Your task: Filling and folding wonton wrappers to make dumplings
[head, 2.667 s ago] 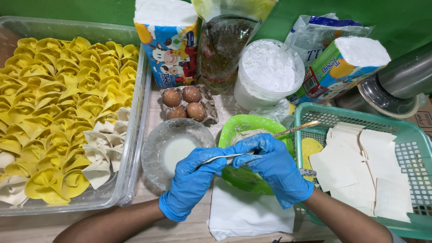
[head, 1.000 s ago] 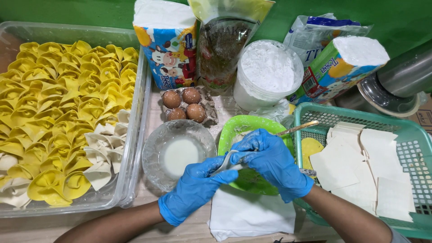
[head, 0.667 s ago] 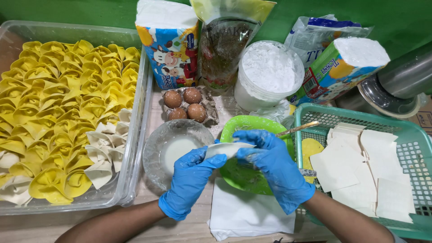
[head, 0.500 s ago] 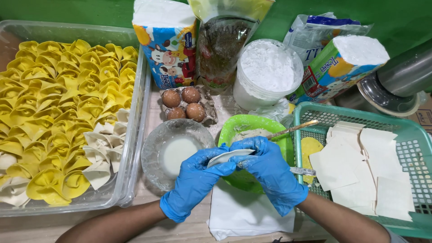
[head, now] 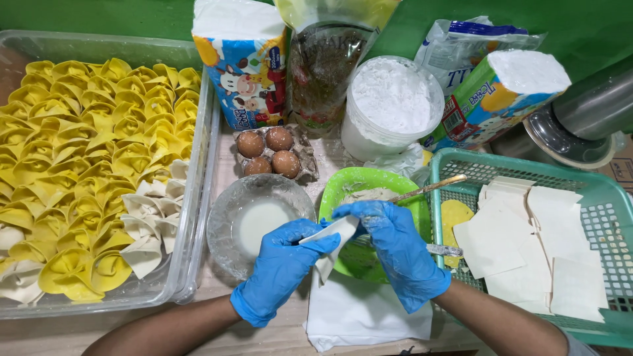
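A pale, thin dumpling wrapper [head: 331, 238] is shown folded into a roughly triangular shape, tilted, with one corner hanging downward. It is pinched between two blue-gloved hands and is held just above the near rim of the green bowl [head: 343, 186].

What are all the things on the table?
Folded dumplings: many, yellow and white, clear tray left.
Eggs: four, brown, middle.
Glass bowl: one, white liquid.
Green bowl: one, filling, spoon.
Tub: one, white powder.
Bags: several, back.
Square wrappers: stack, white, green basket right.
Cloth: white, front.
Wrapper: one, white, held.
Left hand, right hand: blue gloves.
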